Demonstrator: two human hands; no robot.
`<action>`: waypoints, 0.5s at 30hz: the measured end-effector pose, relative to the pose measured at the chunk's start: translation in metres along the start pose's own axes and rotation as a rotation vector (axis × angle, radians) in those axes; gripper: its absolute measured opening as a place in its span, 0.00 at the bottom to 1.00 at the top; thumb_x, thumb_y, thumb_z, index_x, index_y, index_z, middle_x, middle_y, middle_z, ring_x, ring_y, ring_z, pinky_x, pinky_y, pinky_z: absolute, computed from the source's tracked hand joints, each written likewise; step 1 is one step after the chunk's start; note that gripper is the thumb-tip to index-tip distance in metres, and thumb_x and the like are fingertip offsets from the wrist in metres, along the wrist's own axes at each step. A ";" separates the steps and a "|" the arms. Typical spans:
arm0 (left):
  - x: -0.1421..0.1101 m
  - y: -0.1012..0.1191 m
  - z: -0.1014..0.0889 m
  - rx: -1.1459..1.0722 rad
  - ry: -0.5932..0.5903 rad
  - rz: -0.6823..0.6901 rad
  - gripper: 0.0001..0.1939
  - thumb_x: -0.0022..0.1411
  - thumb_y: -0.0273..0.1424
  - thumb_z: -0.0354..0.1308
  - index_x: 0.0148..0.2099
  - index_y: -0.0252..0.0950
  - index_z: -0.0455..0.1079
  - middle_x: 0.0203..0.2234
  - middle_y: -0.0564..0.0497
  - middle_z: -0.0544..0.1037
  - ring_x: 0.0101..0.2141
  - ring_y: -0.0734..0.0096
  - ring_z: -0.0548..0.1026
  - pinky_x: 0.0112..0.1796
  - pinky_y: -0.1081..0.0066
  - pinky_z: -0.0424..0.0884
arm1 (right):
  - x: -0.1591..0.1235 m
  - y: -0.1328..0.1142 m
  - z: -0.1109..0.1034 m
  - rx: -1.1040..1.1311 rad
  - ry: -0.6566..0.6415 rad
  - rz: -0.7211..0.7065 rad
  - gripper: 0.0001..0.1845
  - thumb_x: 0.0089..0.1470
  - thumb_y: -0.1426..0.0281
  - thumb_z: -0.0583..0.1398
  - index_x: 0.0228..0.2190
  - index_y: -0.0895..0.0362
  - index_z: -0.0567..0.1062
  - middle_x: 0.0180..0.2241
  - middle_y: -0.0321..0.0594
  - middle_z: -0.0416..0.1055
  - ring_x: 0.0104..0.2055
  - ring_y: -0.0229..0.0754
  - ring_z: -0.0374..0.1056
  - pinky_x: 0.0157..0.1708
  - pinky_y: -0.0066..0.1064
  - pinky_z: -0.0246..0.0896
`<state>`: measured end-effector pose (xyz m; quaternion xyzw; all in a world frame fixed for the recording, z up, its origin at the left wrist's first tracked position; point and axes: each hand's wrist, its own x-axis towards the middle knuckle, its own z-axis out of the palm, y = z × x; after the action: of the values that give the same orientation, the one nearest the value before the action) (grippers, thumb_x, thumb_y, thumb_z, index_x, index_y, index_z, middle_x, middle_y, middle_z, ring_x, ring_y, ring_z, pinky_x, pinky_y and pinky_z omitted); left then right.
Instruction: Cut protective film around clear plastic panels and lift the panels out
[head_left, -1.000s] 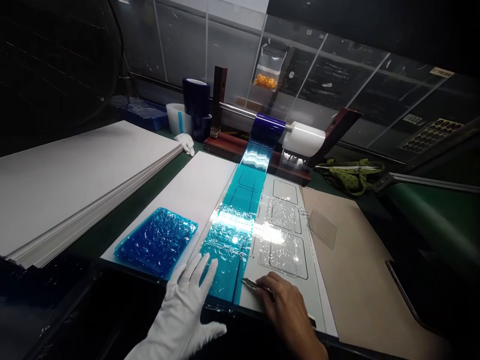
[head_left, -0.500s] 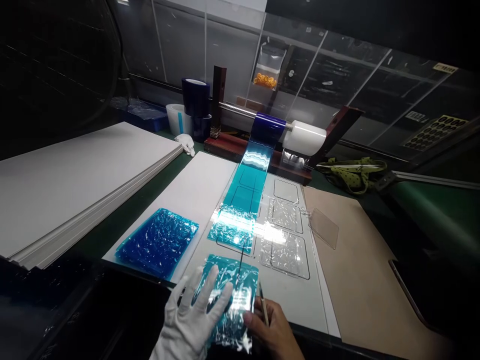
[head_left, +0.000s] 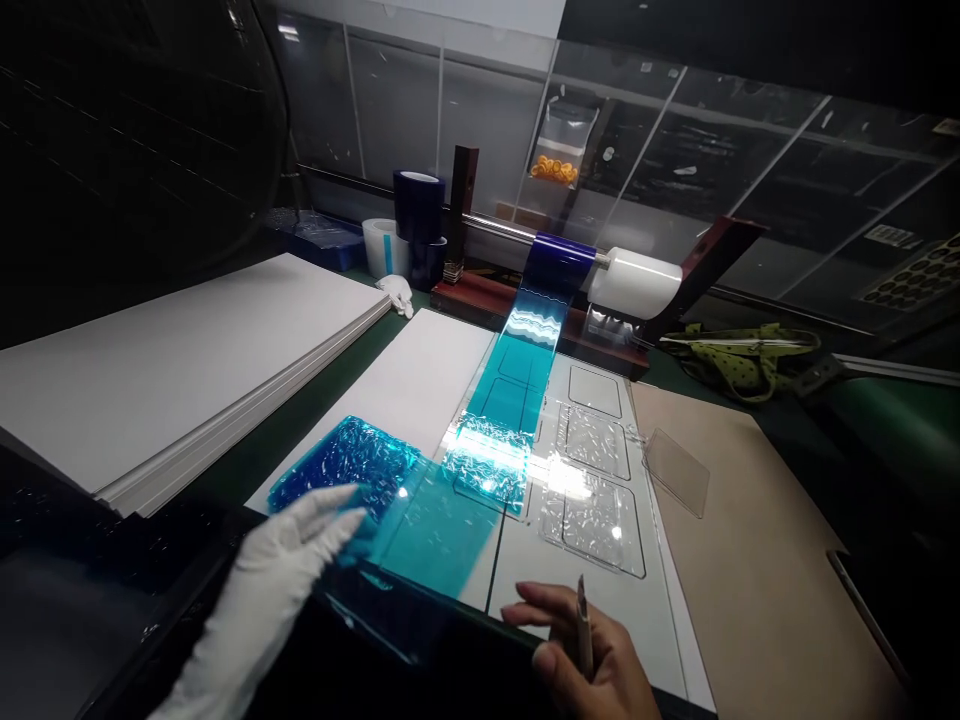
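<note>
Left hand: the white-gloved left hand [head_left: 289, 535] is at the near edge of the bench, fingers straight and together, not clenched. Its fingertips are at the left end of the cut piece of film; whether they pinch it, I cannot tell.
Right hand: the bare right hand [head_left: 581, 645] is partly closed around a slim craft knife [head_left: 583, 628], which stands nearly upright with its pointed end up. The index finger stretches out over the white board [head_left: 600, 620].
Cut film: the cut piece of teal film [head_left: 435, 530] lies flat and slightly slanted, just beside the gloved fingertips, and its near end runs toward the bench edge.
Film strip: the teal film strip [head_left: 510, 395] comes off a blue film roll [head_left: 559, 265] on a steel rod and runs down over the clear plastic plates.
Stack: a crinkled blue film stack [head_left: 345, 472] lies on the white board, partly under the gloved fingers' reach.
Plates: three clear plastic plates [head_left: 592, 460] sit in marked outlines; a loose clear plate [head_left: 677, 473] rests on a kraft board [head_left: 739, 530].
Further back: dark tape rolls [head_left: 418, 210], a spare white glove [head_left: 396, 295], and a stack of white boards [head_left: 180, 385] on the left.
</note>
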<state>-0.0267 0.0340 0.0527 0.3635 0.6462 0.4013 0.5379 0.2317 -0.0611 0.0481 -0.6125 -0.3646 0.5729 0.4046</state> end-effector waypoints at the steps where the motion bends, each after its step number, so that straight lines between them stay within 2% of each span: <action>1: 0.009 0.009 -0.009 0.020 0.079 0.029 0.25 0.49 0.42 0.66 0.48 0.38 0.70 0.39 0.51 0.80 0.38 0.69 0.78 0.40 0.72 0.75 | 0.002 0.000 -0.003 -0.040 0.056 -0.010 0.34 0.39 0.45 0.64 0.41 0.57 0.77 0.34 0.47 0.76 0.19 0.34 0.59 0.22 0.29 0.60; 4: 0.030 0.033 -0.030 0.049 0.172 0.081 0.21 0.54 0.40 0.64 0.49 0.40 0.71 0.39 0.53 0.80 0.37 0.73 0.77 0.35 0.77 0.75 | 0.007 0.000 -0.011 -0.183 0.200 -0.056 0.31 0.43 0.46 0.62 0.39 0.57 0.77 0.30 0.42 0.74 0.19 0.35 0.59 0.21 0.28 0.59; 7: 0.044 0.042 -0.033 0.052 0.157 0.105 0.21 0.54 0.36 0.64 0.50 0.38 0.71 0.34 0.53 0.81 0.34 0.73 0.78 0.33 0.75 0.76 | 0.013 0.001 -0.019 -0.367 0.297 -0.103 0.28 0.48 0.47 0.59 0.41 0.55 0.77 0.29 0.41 0.73 0.26 0.42 0.66 0.24 0.28 0.62; 11: 0.058 0.029 -0.029 0.115 0.107 0.114 0.23 0.54 0.40 0.62 0.50 0.37 0.70 0.34 0.50 0.81 0.35 0.67 0.79 0.36 0.68 0.78 | 0.022 0.008 -0.033 -0.589 0.286 -0.160 0.26 0.54 0.50 0.53 0.45 0.53 0.76 0.38 0.43 0.72 0.39 0.46 0.70 0.28 0.27 0.67; 13: 0.064 0.021 -0.031 0.196 0.088 0.141 0.23 0.55 0.42 0.61 0.51 0.37 0.70 0.35 0.49 0.81 0.36 0.64 0.79 0.38 0.63 0.77 | 0.025 0.013 -0.041 -0.683 0.300 -0.189 0.25 0.58 0.52 0.50 0.47 0.51 0.75 0.39 0.43 0.71 0.39 0.44 0.71 0.32 0.27 0.68; 15: 0.070 0.016 -0.035 0.318 0.101 0.207 0.23 0.55 0.43 0.60 0.51 0.38 0.71 0.42 0.47 0.80 0.43 0.60 0.77 0.46 0.58 0.74 | 0.028 0.017 -0.049 -0.764 0.307 -0.219 0.25 0.59 0.53 0.49 0.48 0.51 0.74 0.39 0.42 0.70 0.38 0.43 0.71 0.31 0.27 0.68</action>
<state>-0.0715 0.0993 0.0428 0.4878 0.6867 0.3650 0.3967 0.2821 -0.0464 0.0218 -0.7543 -0.5490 0.2523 0.2567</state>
